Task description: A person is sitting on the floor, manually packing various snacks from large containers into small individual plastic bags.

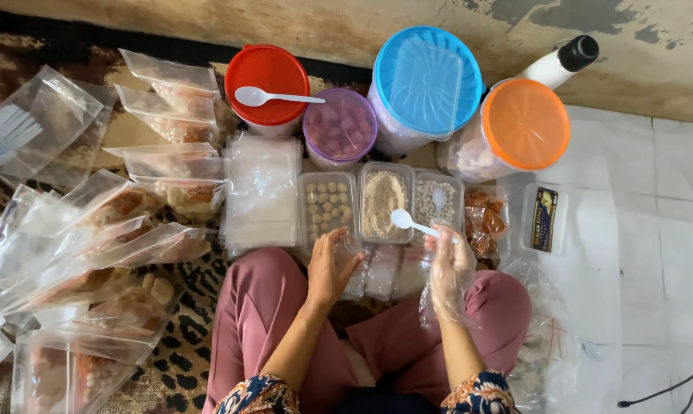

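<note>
I am in the filling step: my right hand (451, 264), covered by a thin clear plastic glove, holds a white spoon (409, 222) by its handle, fingers closed on it, with the bowl of the spoon over the near edge of the middle tub (383, 201). My left hand (329, 264) is bare and curls over a clear pouch (355, 270) lying just near of the tubs; the fingers are bent around its top, but whether they pinch it shut or hold it apart I cannot tell. I judge that the next move calls for the pouch mouth to be held wide and steady under the spoon, and for the spoon to stay level so that no powder falls. The middle tub is a clear rectangular box holding pale beige powder. To its left stands a tub of round tan balls (325, 204); to its right a tub of small white pearls (438, 201) with a second small spoon lying in it. Far of the tubs stand four jars: a red-lidded jar (267, 84) with a white spoon on its lid, a purple-lidded jar (340, 126), a blue-lidded jar (427, 80) and an orange-lidded jar (525, 123). Filled bags (131, 230) lie heaped on the left, beside a stack of empty pouches (262, 195).
</note>
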